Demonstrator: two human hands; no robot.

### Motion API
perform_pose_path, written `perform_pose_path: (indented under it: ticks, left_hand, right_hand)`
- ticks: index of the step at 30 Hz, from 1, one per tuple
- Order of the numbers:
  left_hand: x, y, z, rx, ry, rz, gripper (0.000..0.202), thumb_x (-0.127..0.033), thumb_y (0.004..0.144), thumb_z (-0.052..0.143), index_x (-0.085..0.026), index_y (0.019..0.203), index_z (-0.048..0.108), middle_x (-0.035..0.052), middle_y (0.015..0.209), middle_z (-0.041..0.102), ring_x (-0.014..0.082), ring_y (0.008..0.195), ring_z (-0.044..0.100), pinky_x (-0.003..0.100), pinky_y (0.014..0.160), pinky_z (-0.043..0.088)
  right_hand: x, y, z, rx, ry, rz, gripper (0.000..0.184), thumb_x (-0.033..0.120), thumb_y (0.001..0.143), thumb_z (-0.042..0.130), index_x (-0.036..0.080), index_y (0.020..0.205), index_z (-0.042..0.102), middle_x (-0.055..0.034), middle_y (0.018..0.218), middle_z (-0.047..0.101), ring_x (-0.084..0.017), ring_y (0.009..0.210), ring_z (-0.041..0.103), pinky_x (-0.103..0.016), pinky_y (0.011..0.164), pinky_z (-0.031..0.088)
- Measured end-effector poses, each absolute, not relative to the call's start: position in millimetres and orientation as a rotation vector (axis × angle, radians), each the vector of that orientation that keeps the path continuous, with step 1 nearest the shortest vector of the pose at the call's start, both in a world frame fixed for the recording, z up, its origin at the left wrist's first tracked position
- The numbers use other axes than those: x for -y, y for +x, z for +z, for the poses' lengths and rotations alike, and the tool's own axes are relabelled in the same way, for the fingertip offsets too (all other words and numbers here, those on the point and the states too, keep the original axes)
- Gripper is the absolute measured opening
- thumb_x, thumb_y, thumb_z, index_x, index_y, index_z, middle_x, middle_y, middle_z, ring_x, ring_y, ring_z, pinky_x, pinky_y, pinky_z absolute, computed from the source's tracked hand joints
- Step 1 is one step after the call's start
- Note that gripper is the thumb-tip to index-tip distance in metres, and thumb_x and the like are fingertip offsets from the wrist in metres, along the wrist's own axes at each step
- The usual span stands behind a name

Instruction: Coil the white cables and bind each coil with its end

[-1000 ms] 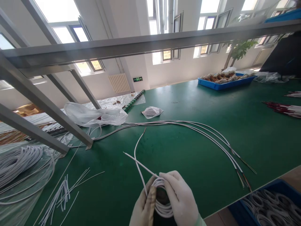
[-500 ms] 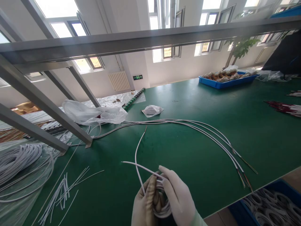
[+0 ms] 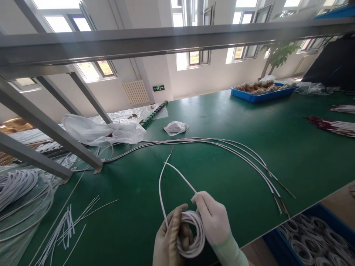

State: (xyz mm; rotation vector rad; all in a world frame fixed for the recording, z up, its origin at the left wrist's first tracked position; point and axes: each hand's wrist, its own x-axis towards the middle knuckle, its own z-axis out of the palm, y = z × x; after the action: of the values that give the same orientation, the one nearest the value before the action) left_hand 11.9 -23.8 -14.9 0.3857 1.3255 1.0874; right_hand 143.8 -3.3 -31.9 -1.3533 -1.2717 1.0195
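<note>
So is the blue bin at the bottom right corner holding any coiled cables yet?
Yes, the blue bin already holds many coiled white cables, packed side by side below the table edge.

2 gloved hands [image 3: 191,229], 1 white cable coil [image 3: 191,232], 1 green bench [image 3: 222,162], 2 blue trays [image 3: 260,95], 2 clear plastic bags [image 3: 97,133], approx. 4 long white cables [image 3: 235,151] laid out across it, plus 1 potted plant [image 3: 276,55].
</note>
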Motion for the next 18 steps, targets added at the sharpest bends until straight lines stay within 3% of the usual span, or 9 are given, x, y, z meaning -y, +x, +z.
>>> perform_pose_path:
  ticks: [3, 6, 10, 14, 18]
  left_hand:
    - [23.6, 8.8, -7.6, -1.35, 0.306, 0.984, 0.024, -0.038, 0.084, 0.079, -0.019, 0.097, 0.079, 0.0039, 0.069, 0.072, 0.0199, 0.056, 0.066, 0.031, 0.054, 0.058]
    - [28.0, 21.1, 0.9, -1.399, 0.23, 1.116, 0.019, -0.035, 0.091, 0.071, -0.022, 0.104, 0.077, 0.0057, 0.092, 0.077, 0.0252, 0.087, 0.075, 0.038, 0.079, 0.064]
    - [31.5, 28.7, 8.7, -1.514, 0.256, 1.08, 0.025, -0.042, 0.091, 0.071, -0.023, 0.105, 0.075, 0.0105, 0.117, 0.076, 0.0356, 0.118, 0.068, 0.052, 0.098, 0.059]
    - [28.3, 11.6, 12.7, -1.522, 0.456, 0.979, 0.043, -0.057, 0.087, 0.07, -0.021, 0.109, 0.075, 0.0159, 0.124, 0.074, 0.0419, 0.125, 0.064, 0.059, 0.102, 0.056]
    - [22.9, 3.8, 15.1, -1.367, 0.497, 0.921, 0.059, -0.049, 0.075, 0.085, -0.016, 0.122, 0.069, 0.0181, 0.119, 0.075, 0.0407, 0.119, 0.068, 0.056, 0.105, 0.055]
  right_hand:
    - [-0.1, 141.5, -29.3, 1.311, -1.361, 1.033, 0.059, 0.071, 0.103, 0.036, 0.023, 0.083, 0.061, 0.0028, 0.06, 0.05, -0.014, 0.047, 0.043, -0.026, 0.043, 0.038]
    - [-1.7, 135.0, -30.6, 1.345, -1.384, 1.05, 0.055, 0.065, 0.106, 0.033, 0.023, 0.084, 0.06, 0.0009, 0.065, 0.055, -0.015, 0.051, 0.048, -0.026, 0.047, 0.042]
    - [-4.3, 126.3, -33.6, 1.46, -1.442, 0.977, 0.047, 0.051, 0.109, 0.028, 0.023, 0.083, 0.055, -0.0018, 0.072, 0.057, -0.018, 0.059, 0.056, -0.028, 0.053, 0.046]
    - [-8.5, 124.7, -28.5, 1.593, -1.436, 0.943, 0.039, 0.042, 0.108, 0.03, 0.024, 0.079, 0.048, 0.0005, 0.069, 0.053, -0.017, 0.058, 0.053, -0.027, 0.053, 0.042]
    - [-13.6, 126.4, -17.7, 1.632, -1.43, 0.996, 0.035, 0.035, 0.105, 0.036, 0.024, 0.074, 0.044, 0.0027, 0.066, 0.048, -0.015, 0.056, 0.049, -0.026, 0.052, 0.039]
